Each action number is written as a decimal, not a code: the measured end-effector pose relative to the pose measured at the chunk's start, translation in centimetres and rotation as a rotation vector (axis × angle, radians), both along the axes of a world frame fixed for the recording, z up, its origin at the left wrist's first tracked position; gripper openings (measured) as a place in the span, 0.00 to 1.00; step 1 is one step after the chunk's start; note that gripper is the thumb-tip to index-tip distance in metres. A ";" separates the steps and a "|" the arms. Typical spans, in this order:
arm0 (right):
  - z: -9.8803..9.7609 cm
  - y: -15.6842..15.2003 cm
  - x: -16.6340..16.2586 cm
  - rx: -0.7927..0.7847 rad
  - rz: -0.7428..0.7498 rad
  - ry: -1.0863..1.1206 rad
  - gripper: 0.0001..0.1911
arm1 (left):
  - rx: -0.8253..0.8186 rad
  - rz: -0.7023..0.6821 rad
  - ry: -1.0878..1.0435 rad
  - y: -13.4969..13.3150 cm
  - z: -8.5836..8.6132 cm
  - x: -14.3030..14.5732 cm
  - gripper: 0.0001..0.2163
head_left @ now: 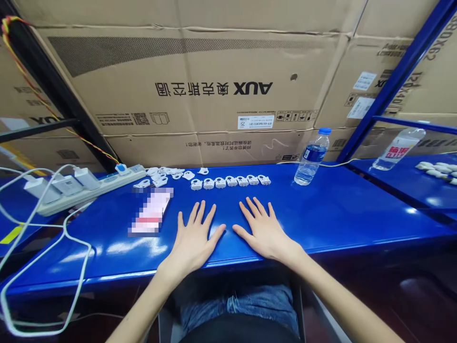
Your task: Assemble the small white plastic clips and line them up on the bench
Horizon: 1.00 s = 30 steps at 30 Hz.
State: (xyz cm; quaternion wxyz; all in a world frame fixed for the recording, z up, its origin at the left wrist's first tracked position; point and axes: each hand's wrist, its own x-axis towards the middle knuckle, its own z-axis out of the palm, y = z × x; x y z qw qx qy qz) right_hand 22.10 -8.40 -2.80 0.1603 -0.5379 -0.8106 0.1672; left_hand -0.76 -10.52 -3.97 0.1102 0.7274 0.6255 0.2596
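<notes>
The left hand (194,238) and the right hand (262,231) lie flat, palms down, fingers spread wide, holding nothing. They rest on the glossy blue metal table (339,214) just in front of the straight row of small white plastic clips (230,181), near it but not touching. Left of that row sits a loose heap of white clips (164,173), then a white power strip with chargers (89,189). Right of the row stands a clear plastic water bottle with a blue cap (311,159), and behind the row rise brown cardboard boxes (214,62)
</notes>
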 end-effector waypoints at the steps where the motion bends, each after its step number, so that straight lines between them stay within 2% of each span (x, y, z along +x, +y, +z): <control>1: -0.1 0.0 0.0 0.006 -0.003 0.017 0.45 | 0.000 -0.002 0.003 0.0 0.0 0.0 0.29; 6: -0.1 -0.3 -0.1 0.009 -0.002 0.066 0.44 | 0.004 -0.008 -0.011 -0.1 -0.1 0.0 0.28; 9: 0.6 0.5 0.7 0.079 0.026 0.083 0.41 | 0.002 0.001 -0.045 -0.1 0.2 -0.1 0.26; 11: 1.4 2.2 2.0 0.172 -0.010 0.069 0.39 | 0.003 0.006 -0.093 0.0 0.7 -0.2 0.25; 14: 2.8 6.3 4.8 0.268 -0.092 -0.041 0.36 | 0.052 0.008 -0.261 0.7 2.3 -0.4 0.22; 16: 3.6 9.3 6.8 0.248 -0.128 -0.174 0.32 | 0.095 0.017 -0.401 1.7 3.9 -0.4 0.19; 18: 4.1 11.9 8.3 0.193 -0.160 -0.295 0.27 | 0.150 -0.020 -0.448 3.0 5.3 -0.2 0.16; 20: 4.3 13.7 9.3 0.162 -0.157 -0.347 0.23 | 0.198 -0.118 -0.320 4.5 6.2 0.1 0.11; 22: 4.1 14.7 9.7 0.161 -0.145 -0.354 0.21 | 0.246 -0.204 -0.143 5.9 6.4 0.3 0.08; 25: 3.7 15.1 9.7 0.157 -0.127 -0.355 0.18 | 0.290 -0.323 0.012 7.4 5.4 0.8 0.10; 30: 3.6 14.9 9.7 0.166 -0.128 -0.370 0.13 | 0.253 -0.488 0.137 8.3 3.2 1.4 0.11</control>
